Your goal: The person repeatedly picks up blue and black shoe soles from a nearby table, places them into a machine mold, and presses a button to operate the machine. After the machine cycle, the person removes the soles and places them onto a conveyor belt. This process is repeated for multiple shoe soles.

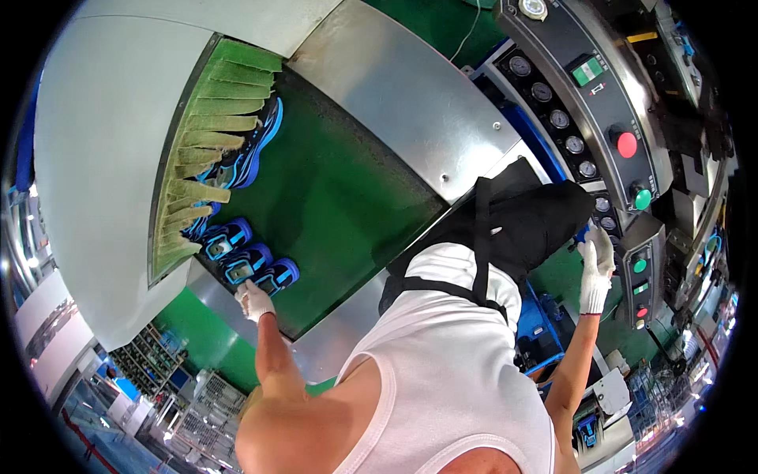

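Observation:
Several black and bright-blue shoes lie on the green conveyor belt (pixel 347 197) to my left. The nearest shoe (pixel 276 276) is beside my left hand (pixel 255 301), which wears a white glove. Its fingers are loosely extended at the shoe's edge; whether they touch it I cannot make out. Another shoe (pixel 247 264) and a third shoe (pixel 226 238) lie just beyond, side by side. A larger-looking shoe (pixel 257 150) is partly under the green strip curtain (pixel 221 118). Out to the right, my gloved right hand (pixel 596 268) hangs near the control panel, fingers apart, no held object visible.
A white machine housing (pixel 103 158) borders the curtain. Right of the belt's metal frame (pixel 410 87) stands a control panel (pixel 608 103) with gauges, a red button (pixel 626 144) and a green button (pixel 642 198). A smaller button box (pixel 641 272) adjoins my right hand. Wire racks (pixel 209 407) stand lower left.

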{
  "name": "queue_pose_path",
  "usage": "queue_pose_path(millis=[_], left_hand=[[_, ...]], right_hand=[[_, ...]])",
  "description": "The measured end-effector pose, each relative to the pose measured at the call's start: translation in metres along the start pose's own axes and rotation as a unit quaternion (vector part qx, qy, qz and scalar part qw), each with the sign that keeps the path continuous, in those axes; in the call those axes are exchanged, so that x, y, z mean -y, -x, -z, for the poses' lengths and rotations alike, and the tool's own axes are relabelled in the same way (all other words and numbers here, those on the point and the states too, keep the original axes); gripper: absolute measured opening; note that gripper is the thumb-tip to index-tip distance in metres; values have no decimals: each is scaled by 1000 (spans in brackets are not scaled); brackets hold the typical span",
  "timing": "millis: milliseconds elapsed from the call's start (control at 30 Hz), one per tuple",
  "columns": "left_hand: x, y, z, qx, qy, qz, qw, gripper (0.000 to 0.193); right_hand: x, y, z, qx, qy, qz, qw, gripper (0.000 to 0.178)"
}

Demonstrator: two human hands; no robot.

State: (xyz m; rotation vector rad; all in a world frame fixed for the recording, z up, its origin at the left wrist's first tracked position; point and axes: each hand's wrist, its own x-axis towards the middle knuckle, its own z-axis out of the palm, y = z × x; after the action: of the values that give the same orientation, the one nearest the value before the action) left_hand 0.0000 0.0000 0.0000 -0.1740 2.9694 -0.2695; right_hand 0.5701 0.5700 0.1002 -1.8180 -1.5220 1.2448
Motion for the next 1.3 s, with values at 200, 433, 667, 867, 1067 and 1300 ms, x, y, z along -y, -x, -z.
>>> queue_pose_path(millis=[200,433,667,867,1067,1300], left_hand=[[-97,32,43,33,76,-224,971,36],[-288,110,69,4,280,-357,891,35],[-374,158,181,56,270,-623,732,25],[-449,314,262,173,294,-824,453,24],[-492,498,317,210,137,-962,111,56],[-615,720,317,179,229,-948,127,75]], right_hand=[[32,4,-25,31,16,40,999,48],[106,20,-85,118,87,151,978,51],[155,53,-152,158,115,391,899,69],[144,47,-111,28,180,351,919,30],[57,119,26,-104,-71,136,983,64],[-51,222,34,-273,-479,-141,822,60]])
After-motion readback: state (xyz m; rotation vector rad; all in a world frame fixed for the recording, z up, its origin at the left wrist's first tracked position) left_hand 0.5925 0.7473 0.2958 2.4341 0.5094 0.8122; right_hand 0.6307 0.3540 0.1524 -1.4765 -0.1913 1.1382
